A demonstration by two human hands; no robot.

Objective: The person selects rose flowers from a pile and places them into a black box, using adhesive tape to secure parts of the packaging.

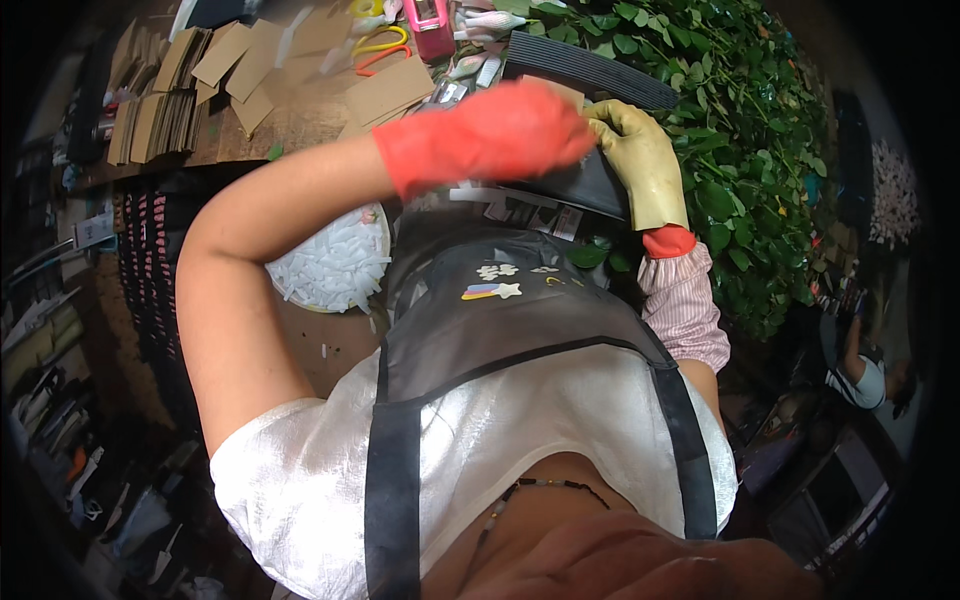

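My left hand (499, 135), in a red rubber glove, is blurred and reaches across in front of me. Its fingertips meet or overlap those of my right hand (634, 154), which wears a pale yellow glove over a red one. The right thumb and forefinger are bent together; whatever may lie between them is too small or hidden to make out. A brown cardboard piece (559, 90) shows just behind both hands. Beneath them is a dark flat surface (581, 184), and beyond lies a black ribbed panel (585, 66).
Leafy green stems (735, 150) heap up on the right. Net-covered flower buds (487, 26), a pink tape dispenser (430, 30), scissors with yellow and orange handles (382, 51) and stacked cardboard pieces (161, 124) occupy the wooden table (300, 124). A bowl holds white plastic strips (334, 259). Another person (859, 375) is far right.
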